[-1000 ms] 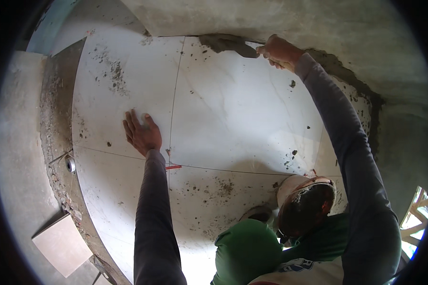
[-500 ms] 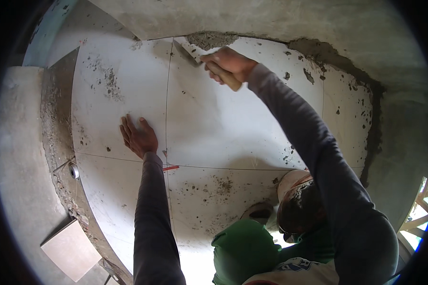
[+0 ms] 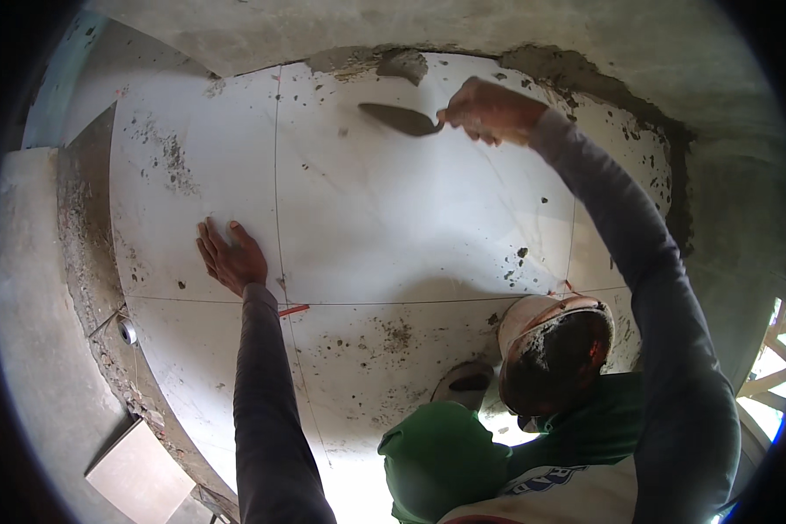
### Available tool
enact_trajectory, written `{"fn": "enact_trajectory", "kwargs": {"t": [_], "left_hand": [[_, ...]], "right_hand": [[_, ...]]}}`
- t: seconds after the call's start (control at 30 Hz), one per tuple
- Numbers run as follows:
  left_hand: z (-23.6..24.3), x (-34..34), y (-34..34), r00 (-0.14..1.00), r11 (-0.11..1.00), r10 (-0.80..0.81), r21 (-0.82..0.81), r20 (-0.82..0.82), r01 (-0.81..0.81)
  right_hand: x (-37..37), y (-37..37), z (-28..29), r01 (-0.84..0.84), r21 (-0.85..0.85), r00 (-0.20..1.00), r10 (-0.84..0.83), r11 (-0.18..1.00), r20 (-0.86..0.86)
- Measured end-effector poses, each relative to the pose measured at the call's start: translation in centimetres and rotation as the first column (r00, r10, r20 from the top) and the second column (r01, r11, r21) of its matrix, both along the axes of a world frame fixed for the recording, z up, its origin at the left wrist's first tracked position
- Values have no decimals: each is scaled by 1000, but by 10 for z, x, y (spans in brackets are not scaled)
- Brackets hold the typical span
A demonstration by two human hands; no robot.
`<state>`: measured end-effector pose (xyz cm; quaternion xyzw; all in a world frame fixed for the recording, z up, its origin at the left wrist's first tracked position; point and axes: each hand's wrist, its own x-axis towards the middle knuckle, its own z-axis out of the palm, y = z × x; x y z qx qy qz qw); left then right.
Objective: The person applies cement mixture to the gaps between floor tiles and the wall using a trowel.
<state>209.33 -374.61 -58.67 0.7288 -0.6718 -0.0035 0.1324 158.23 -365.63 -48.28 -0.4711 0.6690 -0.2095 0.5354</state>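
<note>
My left hand (image 3: 231, 256) rests with fingers spread on a large white tile (image 3: 201, 113). In my right hand (image 3: 496, 109) is a pointing trowel (image 3: 402, 120), gripped by its handle, which the fingers mostly hide. Its blade points left over the tiles. Just beyond the blade, a lump of grey mortar (image 3: 402, 65) sticks at the tiles' far edge. A red tile wedge (image 3: 294, 310) sits where the joints cross, close to my left wrist. Below my right forearm is a bucket (image 3: 546, 319) with dark mortar inside.
A person in a green head covering (image 3: 445, 463) and a white printed top is close below, a green sleeve beside the bucket. Bare concrete (image 3: 393, 22) borders the tiles at the top. At lower left are a loose beige tile (image 3: 140, 472) and a small white roll (image 3: 127, 331).
My right hand has moved right with the trowel, away from the tile joint, and the blade has turned. The bucket sits higher, its opening more visible. My left hand stays on the tile.
</note>
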Motion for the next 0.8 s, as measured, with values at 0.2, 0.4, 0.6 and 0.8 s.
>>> {"fn": "enact_trajectory", "kwargs": {"t": [0.2, 0.4, 0.6, 0.8], "left_hand": [[1, 8, 1, 999, 1000, 16, 9, 51, -16], [2, -4, -3, 1000, 1000, 3, 19, 26, -4], [-1, -8, -3, 1000, 1000, -4, 6, 0, 4], [0, -4, -8, 999, 998, -39, -39, 26, 40]], "right_hand": [[-29, -21, 16, 37, 98, 999, -34, 994, -32], [-44, -16, 1, 220, -4, 975, -220, 975, 23], [-65, 11, -22, 318, -124, 947, -308, 940, 95], [-48, 22, 1, 389, 4, 921, -389, 921, -11]]}}
